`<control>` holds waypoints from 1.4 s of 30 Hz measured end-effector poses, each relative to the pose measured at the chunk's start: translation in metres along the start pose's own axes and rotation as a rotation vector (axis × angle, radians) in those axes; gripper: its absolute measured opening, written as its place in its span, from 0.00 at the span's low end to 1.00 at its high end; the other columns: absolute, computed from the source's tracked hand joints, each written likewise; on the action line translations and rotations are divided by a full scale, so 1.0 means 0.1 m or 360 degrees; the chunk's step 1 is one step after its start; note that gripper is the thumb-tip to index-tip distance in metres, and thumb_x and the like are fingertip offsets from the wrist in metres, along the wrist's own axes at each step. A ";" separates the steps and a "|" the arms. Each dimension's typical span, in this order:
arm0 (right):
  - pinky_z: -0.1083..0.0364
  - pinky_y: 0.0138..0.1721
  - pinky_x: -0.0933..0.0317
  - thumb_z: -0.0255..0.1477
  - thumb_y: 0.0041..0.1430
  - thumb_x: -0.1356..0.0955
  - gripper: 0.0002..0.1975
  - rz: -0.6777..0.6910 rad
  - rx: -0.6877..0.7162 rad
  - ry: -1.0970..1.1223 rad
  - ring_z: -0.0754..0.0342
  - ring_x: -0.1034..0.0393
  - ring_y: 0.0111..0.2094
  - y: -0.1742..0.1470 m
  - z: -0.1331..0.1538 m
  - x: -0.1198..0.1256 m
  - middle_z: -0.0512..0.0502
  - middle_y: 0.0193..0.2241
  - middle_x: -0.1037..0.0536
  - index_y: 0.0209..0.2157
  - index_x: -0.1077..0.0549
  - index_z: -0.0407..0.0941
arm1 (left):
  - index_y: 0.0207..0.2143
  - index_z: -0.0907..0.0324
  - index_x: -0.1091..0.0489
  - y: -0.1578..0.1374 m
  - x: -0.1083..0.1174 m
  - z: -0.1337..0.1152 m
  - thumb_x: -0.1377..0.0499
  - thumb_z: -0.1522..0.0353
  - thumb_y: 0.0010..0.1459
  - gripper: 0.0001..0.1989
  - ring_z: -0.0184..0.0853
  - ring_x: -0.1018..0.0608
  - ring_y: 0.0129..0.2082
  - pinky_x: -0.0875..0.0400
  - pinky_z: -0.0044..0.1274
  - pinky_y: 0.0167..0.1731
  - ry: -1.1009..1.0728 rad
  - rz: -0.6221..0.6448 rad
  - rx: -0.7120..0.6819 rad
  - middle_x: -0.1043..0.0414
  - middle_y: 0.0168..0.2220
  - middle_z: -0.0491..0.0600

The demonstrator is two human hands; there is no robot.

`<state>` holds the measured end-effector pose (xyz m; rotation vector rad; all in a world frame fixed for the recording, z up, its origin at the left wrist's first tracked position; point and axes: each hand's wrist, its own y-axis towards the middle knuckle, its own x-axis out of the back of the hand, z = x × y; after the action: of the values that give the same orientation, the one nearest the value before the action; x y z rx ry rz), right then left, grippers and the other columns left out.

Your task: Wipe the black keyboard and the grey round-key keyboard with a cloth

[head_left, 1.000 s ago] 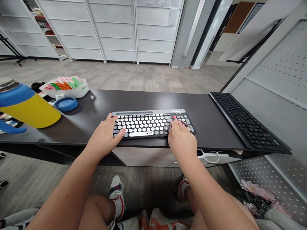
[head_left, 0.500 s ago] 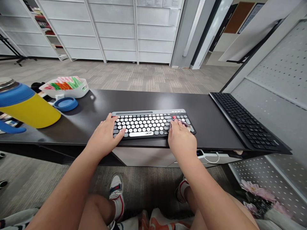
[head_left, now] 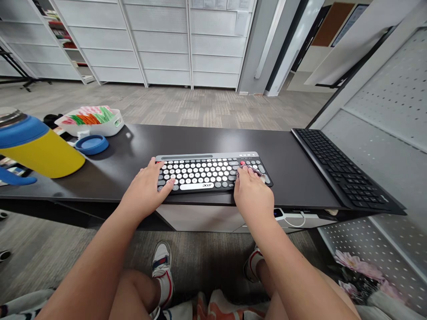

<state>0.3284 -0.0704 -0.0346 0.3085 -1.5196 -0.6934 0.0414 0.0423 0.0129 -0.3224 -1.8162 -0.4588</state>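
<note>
A grey and black Acer keyboard (head_left: 200, 170) with round white keys lies flat near the front edge of the dark desk (head_left: 187, 138). At its left end rests my left hand (head_left: 147, 184), the thumb over the lower keys and the fingers at the upper corner, holding that end. Over the keys on the right lies my right hand (head_left: 252, 189), fingers together and curled down. A small dark purple and white patterned thing (head_left: 257, 171) shows beyond those fingers. My hand covers most of it, so its kind is unclear.
To the left are a yellow and blue tumbler (head_left: 43, 151), a blue lid (head_left: 91, 145) and a white basket (head_left: 100, 128) with colourful contents. A black keyboard (head_left: 347, 171) sits at the right beside a perforated panel (head_left: 387, 98). Pink flowers (head_left: 363, 269) stand low at right.
</note>
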 end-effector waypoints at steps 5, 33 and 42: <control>0.46 0.58 0.28 0.24 0.73 0.39 0.17 0.0029 -0.0025 0.0027 0.41 0.22 0.58 0.01 0.01 0.01 0.30 0.56 0.19 0.55 0.23 0.37 | 0.72 0.67 0.43 0.00 0.00 0.01 0.52 0.48 0.70 0.40 0.59 0.40 0.74 0.43 0.47 0.69 -0.0002 -0.0014 -0.0004 0.48 0.76 0.66; 0.46 0.57 0.28 0.24 0.73 0.38 0.17 0.0017 -0.0023 -0.0004 0.42 0.21 0.57 0.00 0.00 0.01 0.31 0.56 0.19 0.55 0.23 0.37 | 0.72 0.66 0.42 0.00 -0.03 0.02 0.51 0.48 0.70 0.39 0.59 0.40 0.74 0.44 0.46 0.70 -0.0013 -0.0028 -0.0022 0.48 0.76 0.65; 0.47 0.60 0.31 0.18 0.70 0.38 0.19 0.0036 0.0023 -0.0043 0.42 0.22 0.58 0.01 -0.01 0.00 0.29 0.57 0.20 0.56 0.24 0.34 | 0.72 0.66 0.43 0.01 -0.04 0.06 0.51 0.48 0.69 0.40 0.60 0.38 0.73 0.42 0.48 0.69 -0.0025 -0.0015 -0.0021 0.49 0.76 0.67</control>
<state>0.3295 -0.0698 -0.0346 0.2936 -1.5522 -0.6711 0.0380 0.0458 0.0078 -0.3275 -1.8312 -0.4766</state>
